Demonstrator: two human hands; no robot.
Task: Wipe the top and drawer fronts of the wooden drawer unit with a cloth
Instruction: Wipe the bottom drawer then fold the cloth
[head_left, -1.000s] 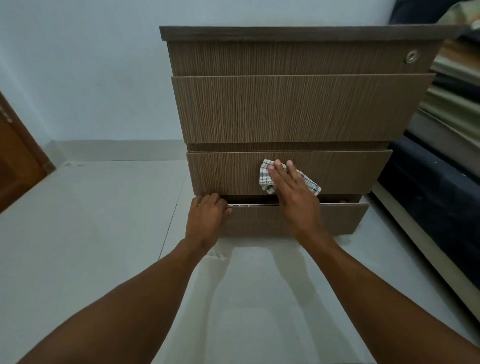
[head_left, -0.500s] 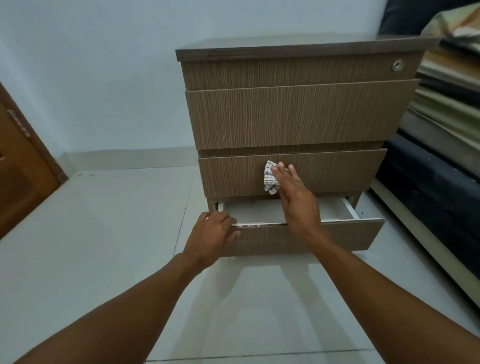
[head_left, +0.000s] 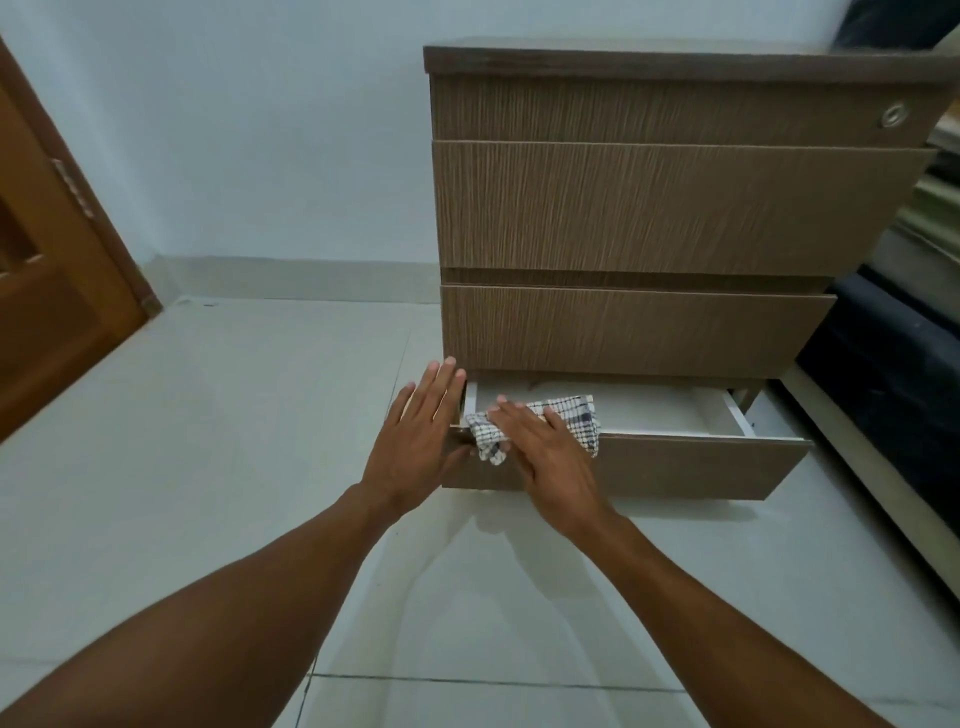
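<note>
Checked cloth (head_left: 540, 423) under flat right hand (head_left: 550, 452)

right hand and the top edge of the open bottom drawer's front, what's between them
In the head view, the checked cloth lies between them: the right hand presses it flat over the open bottom drawer front's top edge, near its left end.

Right hand (head_left: 545, 447) presses checked cloth (head_left: 569, 415) on open bottom drawer (head_left: 675, 465).
</note>
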